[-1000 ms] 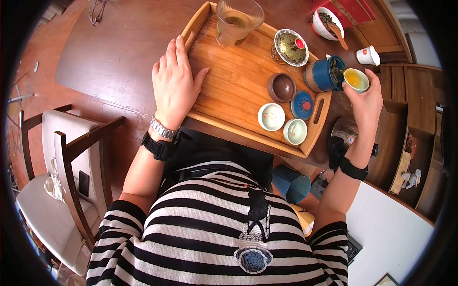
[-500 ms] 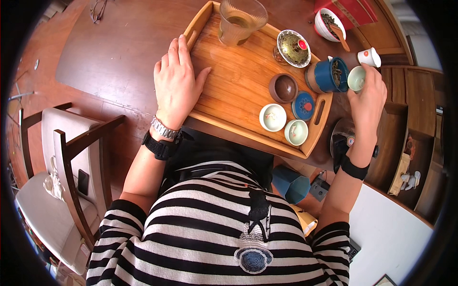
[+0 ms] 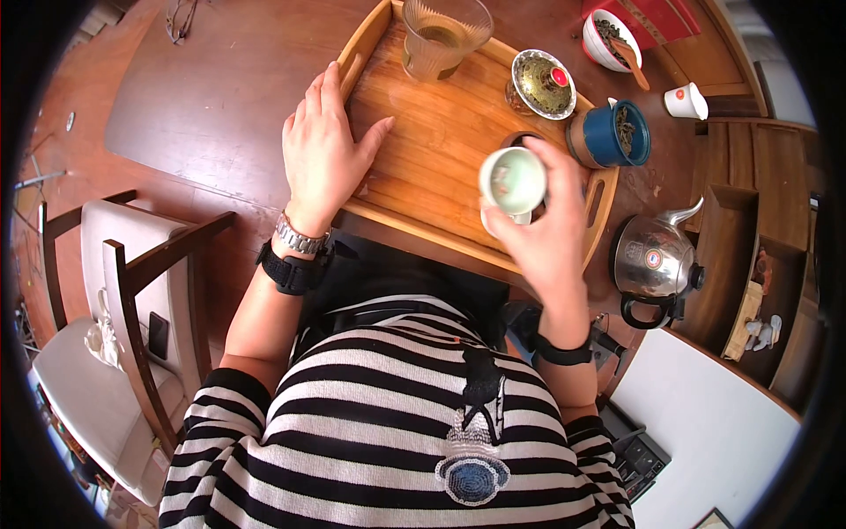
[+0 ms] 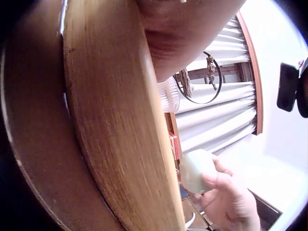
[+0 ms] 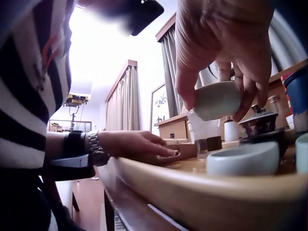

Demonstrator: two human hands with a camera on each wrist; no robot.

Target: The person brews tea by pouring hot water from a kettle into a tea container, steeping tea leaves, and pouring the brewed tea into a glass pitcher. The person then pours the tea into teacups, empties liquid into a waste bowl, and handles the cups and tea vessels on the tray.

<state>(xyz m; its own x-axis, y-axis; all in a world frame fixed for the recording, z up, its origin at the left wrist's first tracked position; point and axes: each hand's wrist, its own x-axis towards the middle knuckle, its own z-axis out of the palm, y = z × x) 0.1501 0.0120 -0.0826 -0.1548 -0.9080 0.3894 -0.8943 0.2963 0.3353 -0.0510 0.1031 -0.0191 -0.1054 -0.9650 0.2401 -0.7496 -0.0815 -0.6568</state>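
My right hand [image 3: 553, 231] pinches a pale green teacup [image 3: 518, 179] between thumb and fingers, above the right part of the wooden tray [image 3: 423, 145]. In the right wrist view this teacup hangs over the tray, and a pale cup [image 5: 246, 159] stands below it. My left hand [image 3: 324, 150] rests on the tray's left end, its fingers fairly straight. A blue cup with a brown band [image 3: 610, 139], tea leaves inside, stands at the tray's right edge. The right hand hides most of the small cups and the blue lid on the tray.
A glass pitcher [image 3: 445, 44] and a lidded patterned bowl [image 3: 544, 85] stand along the tray's far side. Beyond are a bowl of tea leaves [image 3: 608, 42] with a wooden scoop and a white paper cup [image 3: 685, 101]. Right of the tray sits a steel kettle [image 3: 652, 260].
The right hand tilted the teacup with yellow tea at the blue cup's rim, then carried it left and nearer over the tray; no yellow tea shows in it now. The left hand has stayed put.
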